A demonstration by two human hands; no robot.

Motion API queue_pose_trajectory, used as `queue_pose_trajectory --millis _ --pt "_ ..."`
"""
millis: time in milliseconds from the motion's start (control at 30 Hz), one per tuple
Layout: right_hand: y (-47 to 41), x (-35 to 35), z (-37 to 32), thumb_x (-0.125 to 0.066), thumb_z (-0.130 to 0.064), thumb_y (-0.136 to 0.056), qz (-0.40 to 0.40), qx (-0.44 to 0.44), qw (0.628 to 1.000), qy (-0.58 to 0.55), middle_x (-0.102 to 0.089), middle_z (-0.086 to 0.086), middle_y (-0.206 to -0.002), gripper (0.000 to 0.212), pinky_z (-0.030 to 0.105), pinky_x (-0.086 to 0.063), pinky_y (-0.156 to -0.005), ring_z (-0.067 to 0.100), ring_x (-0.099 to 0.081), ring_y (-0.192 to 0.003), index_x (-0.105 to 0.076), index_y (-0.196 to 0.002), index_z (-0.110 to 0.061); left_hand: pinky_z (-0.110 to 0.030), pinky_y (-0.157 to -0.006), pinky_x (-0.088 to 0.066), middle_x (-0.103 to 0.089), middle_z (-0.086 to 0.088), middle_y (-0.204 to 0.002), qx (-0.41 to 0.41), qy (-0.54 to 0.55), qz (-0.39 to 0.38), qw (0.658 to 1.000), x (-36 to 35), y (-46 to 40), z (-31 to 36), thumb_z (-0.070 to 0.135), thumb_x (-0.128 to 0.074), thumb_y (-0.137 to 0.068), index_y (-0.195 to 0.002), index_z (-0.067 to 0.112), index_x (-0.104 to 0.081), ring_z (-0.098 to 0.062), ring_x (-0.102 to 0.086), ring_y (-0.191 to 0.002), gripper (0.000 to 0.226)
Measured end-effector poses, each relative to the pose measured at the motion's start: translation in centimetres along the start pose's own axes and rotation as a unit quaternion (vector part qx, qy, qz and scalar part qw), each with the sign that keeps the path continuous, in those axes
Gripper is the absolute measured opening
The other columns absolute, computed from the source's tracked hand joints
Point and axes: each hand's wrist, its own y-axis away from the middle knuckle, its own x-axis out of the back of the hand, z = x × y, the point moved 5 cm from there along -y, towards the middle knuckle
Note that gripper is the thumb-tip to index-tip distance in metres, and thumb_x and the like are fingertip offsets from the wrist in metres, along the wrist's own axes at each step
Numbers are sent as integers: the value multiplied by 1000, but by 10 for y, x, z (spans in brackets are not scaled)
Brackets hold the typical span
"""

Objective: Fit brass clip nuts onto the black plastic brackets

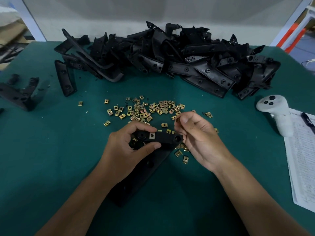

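Tabletop (51, 159): green, strewn with clip nuts (144, 110).
Bracket (163, 137): gripped by left hand (129, 147); lower length hidden.
Right hand (196, 133): fingers pinched, seemingly on a nut, mostly hidden.

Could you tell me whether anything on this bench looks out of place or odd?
Only the white handheld controller at the right, lying beside the printed sheets, seems foreign to the job. The brass clip nuts lie scattered loose on the green mat.
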Motion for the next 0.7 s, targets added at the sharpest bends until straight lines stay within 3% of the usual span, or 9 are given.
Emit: queue_pose_trajectory --millis 100,200,267,333,500,700 --pt "-1 3 1 -72 -24 -83 -3 4 1000 18 -71 -5 -84 10 19 -53 -71 8 -66 -82 -75 -93 -24 -7 -73 -48 -72 21 -92 -4 0 0 1000 -1 0 0 49 -79 -74 -100 44 -69 1 -68 -82 28" --pt "-1 6 0 -69 -24 -88 4 45 996 77 -66 -13 -72 6 30 -46 -79 5 -58 -68 -71 -94 -26 -5 -73 -47 -72 22 -92 -8 1 3 1000 -1 0 1 46 -80 -74 -100 42 -69 3 -68 -82 29" --pt "-1 7 0 -69 -25 -90 9 59 991 116 -62 -16 -67 5 32 -40 -75 5 -51 -62 -73 -91 -28 -5 -73 -46 -73 23 -92 -8 -2 5 1000 0 0 0 39 -83 -75 -101 41 -68 3 -68 -83 30" --pt "-2 8 1 -72 -29 -89 14 48 989 141 -65 -14 -71 5 31 -41 -70 9 -53 -68 -76 -92 -28 -5 -74 -46 -73 22 -93 -6 0 5 1000 0 0 0 36 -84 -76 -100 41 -69 2 -69 -83 29" --pt "0 6 4 -76 -36 -82 2 21 985 170 -73 -9 -84 15 34 -46 -75 10 -64 -80 -78 -93 -26 -10 -74 -50 -73 20 -93 -2 7 4 1000 0 -1 0 45 -84 -75 -100 42 -69 -2 -70 -83 30" --pt "1 2 4 -72 -22 -86 -2 28 985 169 -74 -7 -81 8 16 -50 -67 7 -66 -75 -79 -90 -25 -8 -72 -50 -73 21 -95 -16 -14 -1 1000 -1 0 4 50 -78 -74 -102 44 -68 -2 -71 -84 30"
